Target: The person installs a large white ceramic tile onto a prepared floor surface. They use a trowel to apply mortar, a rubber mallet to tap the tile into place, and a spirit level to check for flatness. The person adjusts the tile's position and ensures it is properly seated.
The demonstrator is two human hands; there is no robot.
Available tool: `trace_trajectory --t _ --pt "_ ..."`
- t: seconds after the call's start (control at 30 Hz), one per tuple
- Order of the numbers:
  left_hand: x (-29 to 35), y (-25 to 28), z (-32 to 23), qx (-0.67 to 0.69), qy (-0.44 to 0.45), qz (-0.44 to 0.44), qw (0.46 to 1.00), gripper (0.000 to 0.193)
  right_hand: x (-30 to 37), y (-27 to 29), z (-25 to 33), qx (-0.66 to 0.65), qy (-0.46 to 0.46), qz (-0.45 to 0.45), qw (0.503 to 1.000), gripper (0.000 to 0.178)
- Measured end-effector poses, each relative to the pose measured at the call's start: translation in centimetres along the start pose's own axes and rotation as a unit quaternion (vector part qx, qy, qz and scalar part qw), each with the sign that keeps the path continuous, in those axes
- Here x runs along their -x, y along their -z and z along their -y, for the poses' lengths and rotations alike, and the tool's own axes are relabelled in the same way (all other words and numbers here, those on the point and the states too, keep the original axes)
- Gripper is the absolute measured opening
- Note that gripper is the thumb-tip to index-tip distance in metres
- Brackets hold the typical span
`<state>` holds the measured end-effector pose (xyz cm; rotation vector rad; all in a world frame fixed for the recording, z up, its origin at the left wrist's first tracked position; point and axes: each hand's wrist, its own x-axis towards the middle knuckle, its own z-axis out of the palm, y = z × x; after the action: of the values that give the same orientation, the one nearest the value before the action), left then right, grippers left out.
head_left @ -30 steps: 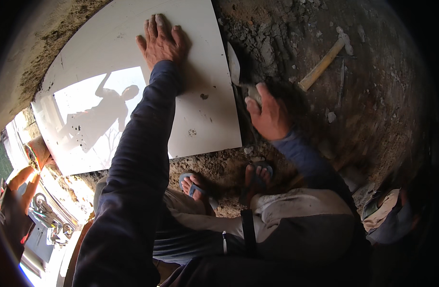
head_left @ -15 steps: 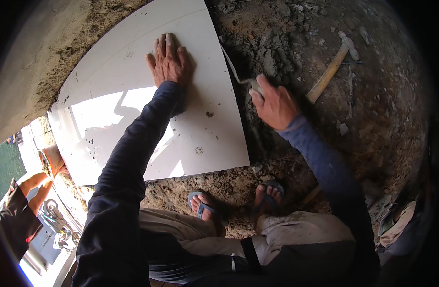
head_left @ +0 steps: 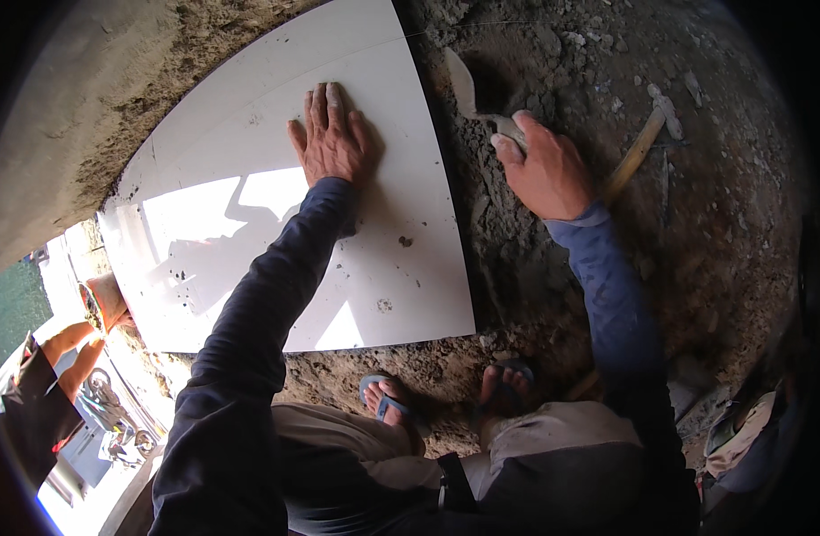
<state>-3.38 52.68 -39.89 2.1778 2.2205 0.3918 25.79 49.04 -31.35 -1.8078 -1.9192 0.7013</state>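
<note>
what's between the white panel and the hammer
In the head view, the right hand holding the trowel, with rough, dark, clumpy ground beneath them.

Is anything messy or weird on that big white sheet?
Yes: the white sheet has dark specks and a brownish blotch below and right of the person's left hand. They look odd against its pale, shiny surface.

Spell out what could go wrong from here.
The trowel in the right hand has its blade beside the white panel's edge; a slip might chip it. Dark spots dot the panel; if gritty, they could scratch it should the left hand, flat on it, slide. Open sandals leave the toes bare, so a dropped trowel might hurt them.
</note>
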Motion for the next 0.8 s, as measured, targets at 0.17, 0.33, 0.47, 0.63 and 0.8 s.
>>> trace_trajectory --t 0.17,0.33,0.47,0.63,0.8 --pt "0.0 0.1 -1.0 0.015 0.005 0.009 1.000 0.063 -2.8 -1.7 -0.7 0.023 -0.060 0.049 0.997 0.044" --pt "0.1 0.4 -0.8 0.012 -0.001 0.006 1.000 0.064 1.2 1.1 -3.2 0.040 -0.043 -0.050 0.997 0.048" --pt "0.0 -0.1 -0.6 0.000 -0.011 -0.016 1.000 0.063 1.8 2.3 -2.6 0.061 -0.047 -0.022 0.997 0.051" --pt "4.6 0.6 -2.5 0.038 -0.137 0.022 0.990 0.066 6.8 6.2 -10.9 -0.040 -0.155 -0.150 0.976 0.054" --pt "17.3 3.9 -5.9 0.096 -0.345 0.225 0.906 0.074 17.9 8.3 -11.5 -0.131 -0.245 -0.097 0.956 0.047"
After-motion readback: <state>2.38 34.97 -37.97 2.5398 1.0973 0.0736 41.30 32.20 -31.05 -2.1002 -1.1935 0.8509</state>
